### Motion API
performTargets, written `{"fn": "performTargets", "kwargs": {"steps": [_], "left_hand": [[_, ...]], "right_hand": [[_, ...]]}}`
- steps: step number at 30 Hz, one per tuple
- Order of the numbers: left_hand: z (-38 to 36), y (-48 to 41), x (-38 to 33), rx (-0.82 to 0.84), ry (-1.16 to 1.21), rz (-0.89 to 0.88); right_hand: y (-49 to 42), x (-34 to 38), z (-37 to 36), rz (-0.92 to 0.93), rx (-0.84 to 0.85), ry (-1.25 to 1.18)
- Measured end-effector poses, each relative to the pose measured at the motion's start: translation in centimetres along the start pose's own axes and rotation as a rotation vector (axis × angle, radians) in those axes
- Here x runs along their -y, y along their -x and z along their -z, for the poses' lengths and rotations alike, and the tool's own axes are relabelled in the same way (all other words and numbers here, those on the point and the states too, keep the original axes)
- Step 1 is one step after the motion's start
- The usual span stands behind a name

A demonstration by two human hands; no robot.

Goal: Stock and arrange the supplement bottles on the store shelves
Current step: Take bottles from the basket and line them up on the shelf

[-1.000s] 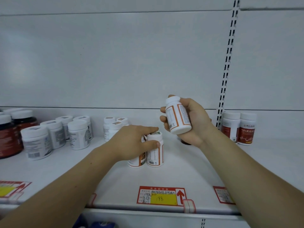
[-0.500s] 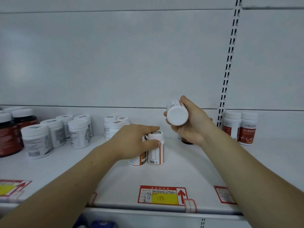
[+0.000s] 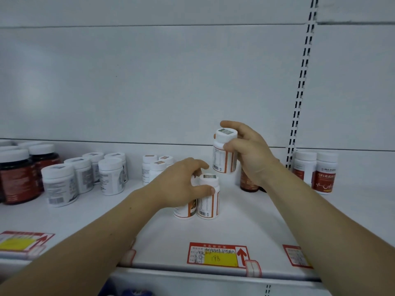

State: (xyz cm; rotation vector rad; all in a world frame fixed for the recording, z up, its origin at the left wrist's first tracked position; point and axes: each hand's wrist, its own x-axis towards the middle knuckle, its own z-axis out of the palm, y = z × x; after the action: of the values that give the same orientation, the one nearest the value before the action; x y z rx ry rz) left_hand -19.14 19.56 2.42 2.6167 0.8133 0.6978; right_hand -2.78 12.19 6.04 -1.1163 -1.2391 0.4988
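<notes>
My right hand (image 3: pixel 250 154) grips a white bottle with an orange-edged label (image 3: pixel 224 153), held upright in the air above the shelf (image 3: pixel 245 221). Below and to its left stand two more bottles of the same kind side by side (image 3: pixel 208 199). My left hand (image 3: pixel 181 186) curls over their caps, thumb pressed on the front of the right one. The left one is mostly hidden under my palm.
Three small white bottles (image 3: pixel 155 167) stand behind my left hand. Further left sit several white jars (image 3: pixel 62 184) and dark brown jars (image 3: pixel 19 178). A brown bottle (image 3: pixel 249 182) is behind my right wrist, red-labelled bottles (image 3: pixel 316 169) beyond the slotted upright (image 3: pixel 299 92). Price tags (image 3: pixel 218 254) line the edge.
My right hand has turned its bottle from lying with its cap toward me to standing upright and moved it slightly toward the pair. My left hand stayed on the two standing bottles.
</notes>
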Motion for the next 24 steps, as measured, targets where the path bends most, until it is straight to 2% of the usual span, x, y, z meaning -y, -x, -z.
{"fn": "performTargets", "kwargs": {"steps": [6, 10, 13, 16, 19, 24], "left_hand": [[1.8, 0.8, 0.3, -0.015, 0.075, 0.008], [2.1, 2.5, 1.7, 0.14, 0.131, 0.12], [1.2, 3.4, 2.7, 0.217, 0.108, 0.135], [0.5, 3.3, 3.1, 0.173, 0.099, 0.132], [0.0, 2.9, 3.3, 0.138, 0.092, 0.126], [-0.6, 1.5, 3.7, 0.087, 0.093, 0.107]], "right_hand": [[0.1, 2.7, -1.7, -0.075, -0.026, 0.227], [2.4, 3.0, -1.1, -0.11, -0.025, 0.285], [4.6, 1.8, -0.8, -0.173, 0.069, 0.323], [6.2, 0.3, -1.0, -0.182, 0.178, 0.498], [6.9, -0.7, -1.4, -0.177, 0.205, 0.659], [6.3, -1.2, -1.8, -0.183, 0.196, 0.717]]}}
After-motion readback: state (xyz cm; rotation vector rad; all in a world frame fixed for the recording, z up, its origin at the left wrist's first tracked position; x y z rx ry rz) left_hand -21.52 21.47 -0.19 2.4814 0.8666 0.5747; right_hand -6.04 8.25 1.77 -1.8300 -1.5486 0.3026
